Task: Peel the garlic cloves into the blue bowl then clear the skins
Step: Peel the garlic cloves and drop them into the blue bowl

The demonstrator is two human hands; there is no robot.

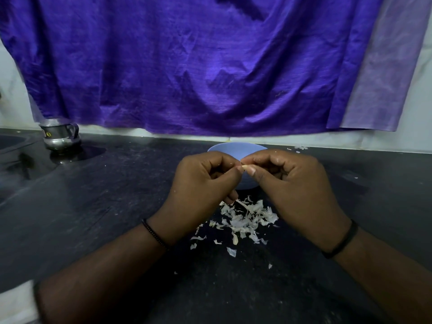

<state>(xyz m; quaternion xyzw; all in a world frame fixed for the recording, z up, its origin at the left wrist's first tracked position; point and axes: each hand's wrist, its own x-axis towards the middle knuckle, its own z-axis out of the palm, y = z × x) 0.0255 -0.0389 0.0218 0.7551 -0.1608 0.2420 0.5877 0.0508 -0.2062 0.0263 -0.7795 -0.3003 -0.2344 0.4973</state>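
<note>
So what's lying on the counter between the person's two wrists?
In the head view, a heap of garlic skins lies on the dark counter between the wrists, just in front of the blue bowl.

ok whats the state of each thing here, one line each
left hand: pinching the garlic clove
right hand: pinching the same clove
garlic clove: held above the bowl
blue bowl: upright, contents hidden
skins: scattered on counter, uncleared
steel jug: upright
</note>
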